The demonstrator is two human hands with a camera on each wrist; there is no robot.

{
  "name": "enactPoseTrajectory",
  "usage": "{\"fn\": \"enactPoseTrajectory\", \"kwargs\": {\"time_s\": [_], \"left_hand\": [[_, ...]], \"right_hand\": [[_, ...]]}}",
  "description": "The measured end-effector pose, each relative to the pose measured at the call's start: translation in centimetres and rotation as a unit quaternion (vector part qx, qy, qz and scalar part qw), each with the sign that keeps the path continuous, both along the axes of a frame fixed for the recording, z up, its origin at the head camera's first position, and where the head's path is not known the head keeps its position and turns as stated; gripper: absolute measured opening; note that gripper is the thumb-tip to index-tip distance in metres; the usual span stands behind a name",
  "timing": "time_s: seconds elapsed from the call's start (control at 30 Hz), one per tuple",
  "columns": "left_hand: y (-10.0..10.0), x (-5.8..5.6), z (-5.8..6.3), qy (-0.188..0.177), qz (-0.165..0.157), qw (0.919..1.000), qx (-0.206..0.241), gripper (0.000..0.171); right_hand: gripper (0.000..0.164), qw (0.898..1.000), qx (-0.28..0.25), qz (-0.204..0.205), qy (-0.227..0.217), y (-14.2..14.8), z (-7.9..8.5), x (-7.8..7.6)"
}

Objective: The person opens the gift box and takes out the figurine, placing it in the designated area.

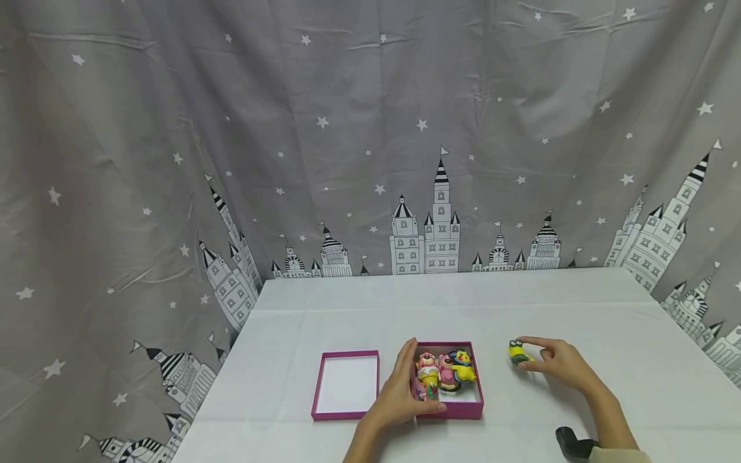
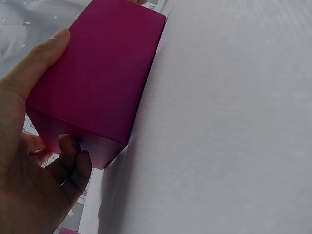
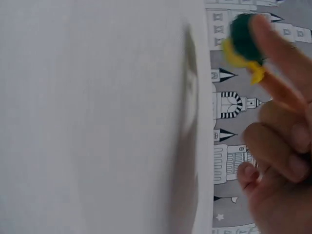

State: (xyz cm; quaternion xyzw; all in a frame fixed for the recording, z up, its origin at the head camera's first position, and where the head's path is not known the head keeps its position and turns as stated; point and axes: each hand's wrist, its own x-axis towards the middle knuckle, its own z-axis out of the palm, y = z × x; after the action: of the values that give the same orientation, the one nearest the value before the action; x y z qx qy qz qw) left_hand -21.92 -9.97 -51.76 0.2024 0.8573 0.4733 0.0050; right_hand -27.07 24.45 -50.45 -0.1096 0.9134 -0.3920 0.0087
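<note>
A magenta box (image 1: pixel 457 410) stands on the white table, with several small toy figures inside, pink ones (image 1: pixel 428 366) and a yellow one (image 1: pixel 463 370) among them. My left hand (image 1: pixel 399 392) grips its left side, thumb along the front and fingers towards the back. In the left wrist view the thumb lies against the box's outer wall (image 2: pixel 102 68). To the right of the box, my right hand (image 1: pixel 558 363) pinches a yellow and green toy figure (image 1: pixel 517 352) between thumb and index finger. From the right wrist, its green part (image 3: pixel 243 36) shows, somewhat blurred.
Left of the box lies a shallow box lid (image 1: pixel 345 417) with a magenta rim and a white inside. A grey curtain (image 1: pixel 347 161) with printed castles and stars hangs behind the white table (image 1: pixel 278 360). A black strap-like piece (image 1: pixel 573 444) sits by my right wrist.
</note>
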Motion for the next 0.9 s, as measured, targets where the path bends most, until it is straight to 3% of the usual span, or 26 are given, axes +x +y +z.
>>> {"fn": "enactPoseTrajectory", "kwargs": {"time_s": [0.5, 0.73, 0.9], "left_hand": [[0.1, -0.1, -0.3, 0.002, 0.002, 1.0, 0.002, 0.118], [0.0, -0.3, -0.4, 0.006, 0.004, 1.0, 0.004, 0.117], [0.0, -0.3, -0.5, 0.006, 0.003, 1.0, 0.003, 0.117]], "right_hand": [[0.061, 1.0, -0.004, -0.002, -0.02, 0.1, -1.8, 0.0], [0.063, 1.0, -0.006, -0.002, -0.023, 0.0, -1.9, -0.1], [0.065, 1.0, 0.001, -0.011, -0.008, -0.1, -0.9, 0.1]]}}
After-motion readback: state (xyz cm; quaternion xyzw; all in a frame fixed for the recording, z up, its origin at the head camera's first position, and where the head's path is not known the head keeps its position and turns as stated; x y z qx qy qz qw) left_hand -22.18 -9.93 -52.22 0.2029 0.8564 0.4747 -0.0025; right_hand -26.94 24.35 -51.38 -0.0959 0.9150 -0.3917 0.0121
